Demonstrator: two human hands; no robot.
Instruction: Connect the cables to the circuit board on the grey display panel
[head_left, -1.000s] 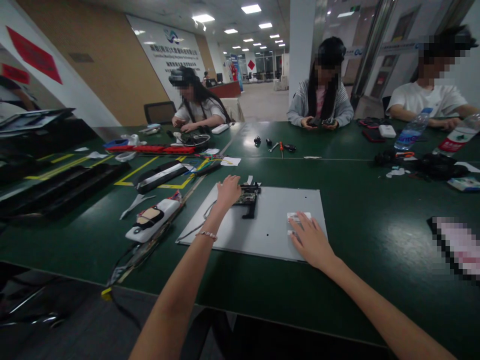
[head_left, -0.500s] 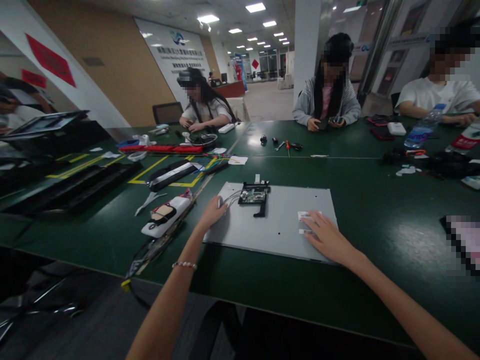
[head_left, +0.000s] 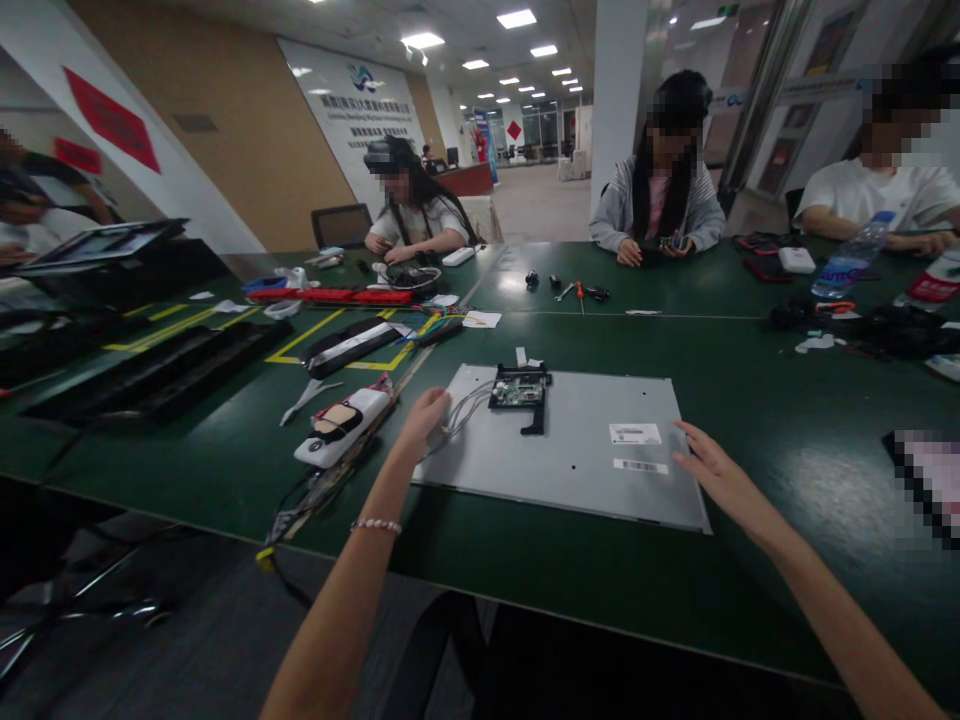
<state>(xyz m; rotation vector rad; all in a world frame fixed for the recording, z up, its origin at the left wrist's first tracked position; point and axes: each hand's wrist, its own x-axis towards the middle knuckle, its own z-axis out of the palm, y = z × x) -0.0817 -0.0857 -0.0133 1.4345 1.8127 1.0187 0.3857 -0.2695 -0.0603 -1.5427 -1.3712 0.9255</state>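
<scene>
A flat grey metal panel (head_left: 577, 480) lies on the green table. On it sit a green circuit board (head_left: 517, 390) in a black bracket and two white labels, the upper label (head_left: 635, 434) and a barcode label (head_left: 640, 466). Thin grey cables (head_left: 466, 408) run from the board toward the panel's left edge. My left hand (head_left: 427, 425) is at that edge beside the cables, its fingers close together and partly hidden; whether it grips anything is unclear. At the right edge, my right hand (head_left: 712, 470) has thumb and fingers apart, fingertips at or just over the rim.
Left of the panel are a white device with a black strap (head_left: 352, 425), a black-and-white casing (head_left: 351, 345) and long black housings (head_left: 165, 365). Beyond lie an orange screwdriver (head_left: 580, 292) and small tools. Bottles (head_left: 855, 255) stand at right; several people sit around the table.
My right hand has moved right, off the labels to the panel's right edge, uncovering both labels. My left hand has shifted slightly left, away from the cables. The view has turned a little.
</scene>
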